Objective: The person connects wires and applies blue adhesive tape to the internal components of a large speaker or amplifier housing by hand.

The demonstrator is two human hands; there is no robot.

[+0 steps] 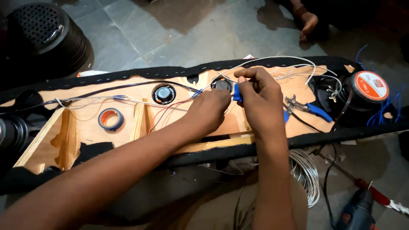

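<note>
Tape roll inside wooden box, small speaker alongside.

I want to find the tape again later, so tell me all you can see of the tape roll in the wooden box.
The tape roll is a small ring of blue-grey tape on an orange core. It lies flat on the bare plywood floor of the box, in the compartment left of a wooden divider. Neither hand touches it; thin wires pass just above it.

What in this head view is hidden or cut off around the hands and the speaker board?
- Small speaker: mostly behind the left hand.
- Blue-handled tool: its tip is hidden inside the right hand.
- Drill: cut off by the bottom edge.
- Large speaker: cut off by the left edge.
</note>
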